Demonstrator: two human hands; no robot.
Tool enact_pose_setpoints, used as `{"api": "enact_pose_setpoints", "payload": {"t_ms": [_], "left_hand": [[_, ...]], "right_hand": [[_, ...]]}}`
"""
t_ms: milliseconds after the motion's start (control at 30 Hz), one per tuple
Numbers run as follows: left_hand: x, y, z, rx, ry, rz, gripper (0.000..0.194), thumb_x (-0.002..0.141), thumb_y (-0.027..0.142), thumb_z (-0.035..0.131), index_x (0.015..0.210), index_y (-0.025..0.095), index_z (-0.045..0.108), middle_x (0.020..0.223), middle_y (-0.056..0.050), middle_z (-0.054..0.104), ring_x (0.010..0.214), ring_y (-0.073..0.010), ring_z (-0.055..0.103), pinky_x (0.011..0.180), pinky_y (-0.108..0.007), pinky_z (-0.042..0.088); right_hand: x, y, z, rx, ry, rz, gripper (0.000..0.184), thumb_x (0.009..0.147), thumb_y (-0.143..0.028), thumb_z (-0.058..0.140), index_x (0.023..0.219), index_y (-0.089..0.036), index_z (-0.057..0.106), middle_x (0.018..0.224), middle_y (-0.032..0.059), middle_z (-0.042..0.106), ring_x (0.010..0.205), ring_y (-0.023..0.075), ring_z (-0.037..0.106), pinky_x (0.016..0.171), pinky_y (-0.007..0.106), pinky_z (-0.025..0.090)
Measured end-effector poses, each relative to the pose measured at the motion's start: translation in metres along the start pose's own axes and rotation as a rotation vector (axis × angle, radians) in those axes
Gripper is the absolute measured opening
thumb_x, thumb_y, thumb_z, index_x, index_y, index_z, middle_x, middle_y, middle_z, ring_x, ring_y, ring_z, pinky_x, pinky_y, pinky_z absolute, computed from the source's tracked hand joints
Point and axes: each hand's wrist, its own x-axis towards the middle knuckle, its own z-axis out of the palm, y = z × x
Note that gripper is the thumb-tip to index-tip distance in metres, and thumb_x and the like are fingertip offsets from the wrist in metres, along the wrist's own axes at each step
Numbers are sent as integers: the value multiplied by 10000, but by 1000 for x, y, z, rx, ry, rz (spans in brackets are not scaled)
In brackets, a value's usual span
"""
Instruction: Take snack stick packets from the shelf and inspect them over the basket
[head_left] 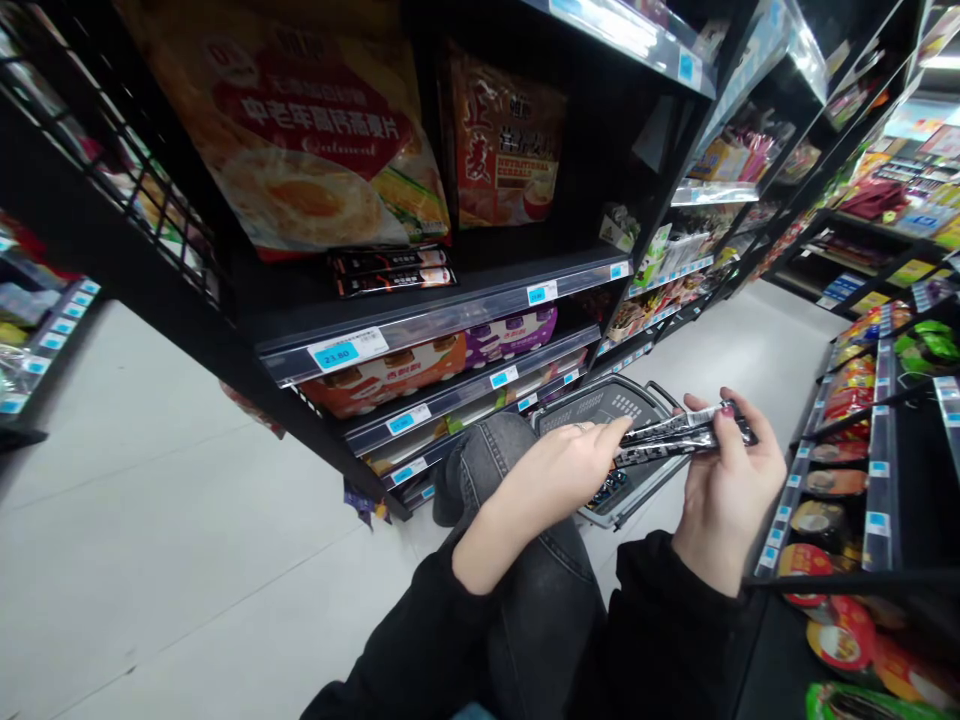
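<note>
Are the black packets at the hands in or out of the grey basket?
Out: the left hand and right hand hold the black packets up, with the grey basket below.

2 slim, glossy black stick sachets (661, 448), marked with pale print, are held side by side toward 4 o'clock from the centre of the view. Nearly level, they run from about 9 o'clock to 3 o'clock, the 3 o'clock ends slightly raised. The left hand (562, 468) pinches the 9 o'clock ends; the right hand (731, 480) grips the opposite ends. The upper sachet shows a whitish panel.
</note>
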Motion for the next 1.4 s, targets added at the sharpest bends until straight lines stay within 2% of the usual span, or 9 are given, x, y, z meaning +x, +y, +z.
{"api": "enact_pose_setpoints", "payload": {"t_ms": [200,333,433,567,767,900,1033,1167,1400], "left_hand": [[3,10,15,-153,-4,31,287,943,169,418,1210,92,490,951,-77,667,808,-184,663,686,-297,533],[6,9,22,-507,-1,-163,324,956,301,440,1236,175,543,947,-41,689,813,-153,662,676,-230,505],[8,0,28,-665,-16,-316,353,874,442,559,1092,184,661,782,-13,675,696,-129,617,634,-205,456],[8,-14,29,-878,-33,-331,369,766,478,675,907,139,714,538,50,496,516,-62,410,525,-180,325],[7,-16,16,-1080,-120,-299,391,735,458,699,639,89,613,535,53,321,533,-51,260,483,-193,210],[6,-17,14,-1140,-217,-285,345,731,433,708,766,90,692,580,23,490,558,-70,413,513,-186,290],[1,-29,11,-1258,-249,-273,396,673,312,767,1023,136,713,912,-58,691,815,-163,618,712,-217,458],[-4,-45,6,-1350,-30,-475,315,627,240,789,911,124,720,757,-51,695,680,-144,641,654,-228,496],[0,-62,10,-1413,1041,-728,293,555,290,840,763,134,703,737,-9,671,642,-64,599,623,-148,466]], "right_hand": [[7,0,-12,24,76,-3,217,767,-216,673,959,-146,602,764,25,649,733,168,675,716,324,552],[10,0,-15,56,105,18,232,745,-233,703,941,-138,624,797,36,671,787,166,684,695,276,554],[8,-2,-14,66,-13,116,320,717,-286,743,980,-144,629,884,67,696,783,172,689,693,281,560],[4,-2,-9,62,-241,271,495,646,-260,801,1086,-161,595,941,99,707,743,183,690,690,309,565],[-4,-1,4,57,-85,227,367,640,-356,797,846,-108,620,725,73,692,609,183,664,587,307,559],[-7,-6,4,69,-14,207,380,742,-468,701,743,-100,608,619,62,653,547,156,639,569,284,550],[-4,-8,-1,165,13,290,438,759,-551,653,701,-120,599,593,36,626,565,172,641,648,373,578],[3,-2,-11,184,-98,316,445,706,-558,700,729,-115,666,712,79,675,685,183,665,674,343,574],[5,5,-23,-202,-647,344,287,699,-419,745,741,-143,676,641,28,640,512,141,579,506,274,499]]}}
